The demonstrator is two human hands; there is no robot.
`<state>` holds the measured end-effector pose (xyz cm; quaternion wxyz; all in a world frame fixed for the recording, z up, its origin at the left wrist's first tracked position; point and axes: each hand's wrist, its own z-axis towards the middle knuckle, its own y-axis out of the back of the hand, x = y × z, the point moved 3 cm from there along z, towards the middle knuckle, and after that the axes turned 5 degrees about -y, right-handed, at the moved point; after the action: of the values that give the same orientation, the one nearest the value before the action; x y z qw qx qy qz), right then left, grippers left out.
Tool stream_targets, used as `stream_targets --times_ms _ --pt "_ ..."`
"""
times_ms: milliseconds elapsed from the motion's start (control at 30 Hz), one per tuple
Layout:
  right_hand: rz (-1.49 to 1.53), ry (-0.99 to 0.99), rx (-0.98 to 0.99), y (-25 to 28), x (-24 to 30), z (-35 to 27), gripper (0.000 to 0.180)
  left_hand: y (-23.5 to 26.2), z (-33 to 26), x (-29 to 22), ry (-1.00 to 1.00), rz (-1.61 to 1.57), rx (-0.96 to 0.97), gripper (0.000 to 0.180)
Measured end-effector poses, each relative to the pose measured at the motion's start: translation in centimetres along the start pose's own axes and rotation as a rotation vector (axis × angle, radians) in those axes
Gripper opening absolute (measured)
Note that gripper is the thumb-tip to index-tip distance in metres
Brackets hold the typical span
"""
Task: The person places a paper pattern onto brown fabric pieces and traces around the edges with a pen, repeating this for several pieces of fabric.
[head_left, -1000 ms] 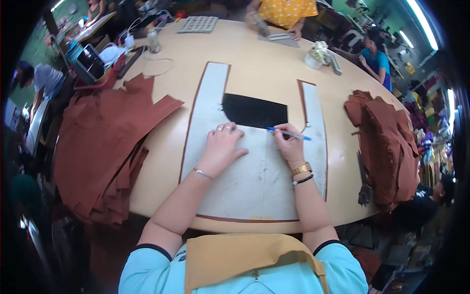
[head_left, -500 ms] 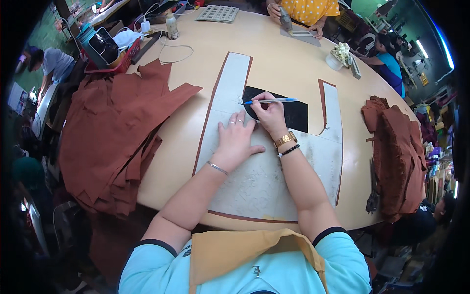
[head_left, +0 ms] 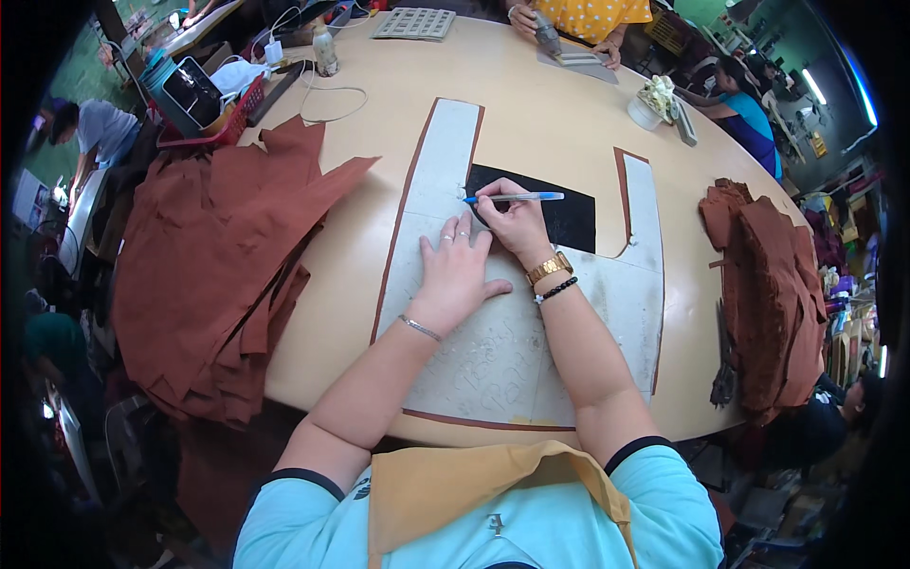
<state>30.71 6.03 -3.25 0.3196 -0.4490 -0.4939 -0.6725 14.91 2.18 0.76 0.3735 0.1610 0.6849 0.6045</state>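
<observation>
A large pale grey pattern template [head_left: 493,356], shaped like a U, lies on brown sheet material [head_left: 474,422] whose edges show around it. My left hand [head_left: 453,275] rests flat on the template with fingers spread, holding nothing. In my right hand [head_left: 517,225] is a blue and white pen [head_left: 540,196], pinched between thumb and fingers. Its tip touches or hovers just over the inner edge of the template's left arm; I cannot tell which. A black flat piece [head_left: 573,213] lies in the template's gap, partly covered by my right hand.
Stacked brown pieces lie left [head_left: 204,275] and right [head_left: 773,303], with dark scissors [head_left: 723,379] beside the right stack. Behind are a red basket [head_left: 251,100], a bottle [head_left: 325,50], a white cable [head_left: 365,93] and a flower pot [head_left: 645,114]. Across the table, a person's hands [head_left: 611,52] work.
The pen's back end has swung slightly, and my right fingers have shifted a little on it. My left hand stays in place on the template. The whole view has moved slightly.
</observation>
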Motion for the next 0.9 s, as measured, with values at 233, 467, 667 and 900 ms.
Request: stream_targets --times_ms 233,467,667,900 --pt "0.089 0.082 -0.062 -0.1 0.5 0.0 0.010 0.2 0.0 -0.2 -0.056 -0.059 -0.003 0.081" --pt "0.366 0.033 -0.263 6.9 -1.4 -2.6 0.006 0.2 -0.1 0.0 -0.040 -0.071 -0.046 0.082" --pt "0.044 -0.020 -0.631 21.1 -6.8 -9.6 0.006 -0.4 0.0 0.1 -0.007 -0.062 -0.030 0.081" --pt "-0.058 -0.092 -0.634 22.8 -8.7 -11.2 0.007 0.0 -0.1 0.0 -0.023 -0.071 -0.021 0.085"
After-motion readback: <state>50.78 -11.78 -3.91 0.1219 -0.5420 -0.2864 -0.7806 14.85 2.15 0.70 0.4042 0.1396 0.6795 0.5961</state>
